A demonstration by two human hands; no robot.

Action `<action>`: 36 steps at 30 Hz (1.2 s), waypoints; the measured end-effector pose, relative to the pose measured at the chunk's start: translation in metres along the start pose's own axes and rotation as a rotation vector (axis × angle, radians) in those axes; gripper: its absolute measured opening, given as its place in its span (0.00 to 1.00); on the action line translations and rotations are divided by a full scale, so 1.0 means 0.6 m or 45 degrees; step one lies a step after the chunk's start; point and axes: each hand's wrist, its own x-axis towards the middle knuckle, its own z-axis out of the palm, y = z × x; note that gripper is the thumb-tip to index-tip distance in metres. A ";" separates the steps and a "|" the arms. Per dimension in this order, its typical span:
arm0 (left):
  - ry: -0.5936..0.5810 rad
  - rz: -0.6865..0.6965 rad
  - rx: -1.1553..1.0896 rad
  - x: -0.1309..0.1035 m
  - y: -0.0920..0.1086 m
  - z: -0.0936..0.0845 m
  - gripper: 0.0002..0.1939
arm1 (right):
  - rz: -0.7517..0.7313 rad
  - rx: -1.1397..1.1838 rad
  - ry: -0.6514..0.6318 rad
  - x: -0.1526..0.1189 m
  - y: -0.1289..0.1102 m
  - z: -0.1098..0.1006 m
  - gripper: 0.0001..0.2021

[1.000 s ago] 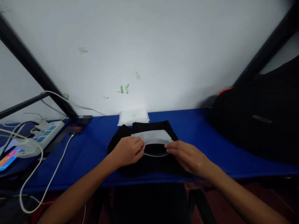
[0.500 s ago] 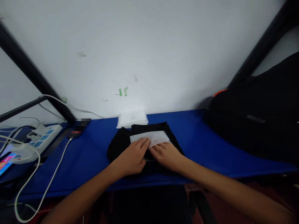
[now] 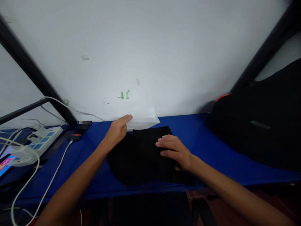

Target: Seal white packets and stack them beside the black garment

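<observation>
A folded black cloth (image 3: 143, 157), perhaps a garment, lies on the table's front half. My right hand (image 3: 176, 151) is over its right side, open, fingers apart and holding nothing. At the back, against the wall, my left hand (image 3: 117, 130) pinches the left end of a flat white packet (image 3: 145, 116), thumb underneath and fingers on top. This packet overlaps the white stack behind the cloth, and most of the stack is hidden beneath it. Whether the packet rests fully on the stack, I cannot tell.
On the blue table (image 3: 192, 138), a large black bag (image 3: 254, 125) stands at the right. At the left are a white power strip (image 3: 44, 141), a lit phone (image 3: 7, 163) and a looping white cable (image 3: 58, 166). A wall (image 3: 164, 62) closes off the back.
The white packet went from on top of the black cloth back to the stack by the wall, with my left hand. My right hand moved right and opened over the cloth.
</observation>
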 end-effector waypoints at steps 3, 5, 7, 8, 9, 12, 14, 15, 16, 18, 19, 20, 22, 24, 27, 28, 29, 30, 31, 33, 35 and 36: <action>-0.176 -0.189 0.069 0.035 -0.054 0.050 0.29 | -0.115 -0.019 0.031 0.010 0.016 0.024 0.14; -0.269 -0.222 0.073 0.052 -0.083 0.074 0.26 | -0.046 -0.058 -0.058 0.009 0.024 0.033 0.18; -0.354 -0.237 0.067 0.062 -0.097 0.084 0.23 | 0.038 -0.077 -0.138 0.001 0.028 0.037 0.21; -0.387 -0.245 0.065 0.064 -0.097 0.083 0.22 | 0.085 -0.079 -0.170 -0.004 0.030 0.038 0.23; -0.404 -0.250 0.064 0.063 -0.090 0.080 0.21 | 0.127 -0.074 -0.198 -0.009 0.031 0.039 0.25; -0.414 -0.198 0.019 0.042 -0.035 0.065 0.26 | 0.200 -0.026 -0.230 -0.017 0.032 0.043 0.31; -0.519 -0.011 -0.214 0.017 0.019 0.058 0.36 | 0.206 0.022 -0.172 -0.016 0.033 0.048 0.31; -0.579 0.084 -0.356 0.003 0.046 0.057 0.45 | 0.205 0.050 -0.125 -0.014 0.034 0.049 0.30; -0.611 0.146 -0.441 -0.010 0.069 0.056 0.51 | 0.203 0.076 -0.079 -0.013 0.034 0.049 0.27; -0.604 0.147 -0.487 -0.032 0.097 0.055 0.48 | 0.202 0.116 -0.034 -0.014 0.036 0.044 0.23; -0.574 0.115 -0.492 -0.040 0.100 0.052 0.45 | 0.210 0.127 -0.044 -0.017 0.037 0.038 0.22; -0.528 0.066 -0.502 -0.046 0.097 0.046 0.42 | 0.229 0.133 -0.066 -0.021 0.039 0.030 0.22; -0.423 -0.036 -0.578 -0.056 0.076 0.031 0.39 | 0.303 0.146 -0.106 -0.034 0.044 0.013 0.22; -0.354 -0.115 -0.728 -0.067 0.048 0.013 0.38 | 0.404 0.173 -0.113 -0.050 0.051 -0.002 0.21; -0.377 -0.186 -0.821 -0.088 0.021 -0.003 0.32 | 0.515 0.218 -0.177 -0.067 0.058 -0.010 0.19; -0.405 -0.203 -0.761 -0.095 0.020 -0.004 0.32 | 0.532 0.229 -0.220 -0.070 0.060 -0.010 0.19; -0.439 -0.215 -0.664 -0.102 0.021 -0.003 0.33 | 0.542 0.238 -0.265 -0.071 0.061 -0.010 0.19; -0.474 -0.222 -0.553 -0.108 0.025 0.000 0.36 | 0.548 0.243 -0.308 -0.072 0.062 -0.011 0.19; -0.499 -0.229 -0.453 -0.112 0.030 0.003 0.38 | 0.549 0.244 -0.336 -0.071 0.063 -0.012 0.19; -0.487 -0.249 -0.325 -0.119 0.037 0.008 0.36 | 0.548 0.235 -0.349 -0.071 0.065 -0.018 0.19; -0.391 -0.287 -0.300 -0.122 0.034 0.006 0.27 | 0.552 0.217 -0.323 -0.073 0.069 -0.026 0.18; -0.340 -0.317 -0.305 -0.124 0.028 0.003 0.25 | 0.556 0.208 -0.308 -0.075 0.071 -0.030 0.17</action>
